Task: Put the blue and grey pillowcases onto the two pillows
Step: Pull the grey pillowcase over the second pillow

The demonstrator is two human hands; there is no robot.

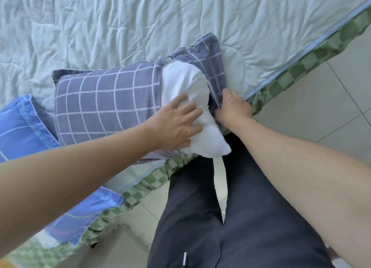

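Now your left hand (176, 123) lies flat in the middle of the frame, with straight, spread fingers pressing on the white pillow (186, 99). Your right hand (232, 107) is just beside it on the right, and its fingers are curled tight around the open edge of the grey pillowcase (104, 107), gripping the cloth there. The grey pillowcase, with its pattern of white lines, already covers most of the pillow; only the right end of the pillow is bare, and one white corner points down toward your legs in the lower middle of the frame. This pillow lies across the near edge of the bed, on a pale green quilt (120, 22) that fills the upper part of the frame.

At the left edge of the frame you see the blue pillowcase (22, 127), touching the left end of the grey one and partly hidden under your left forearm; I cannot tell if a pillow is inside it. A green checked sheet (301, 67) hangs along the bed side, running from the lower left to the upper right. Light floor tiles (321, 111) are at the right, and your dark trousers (200, 217) are at the bottom.
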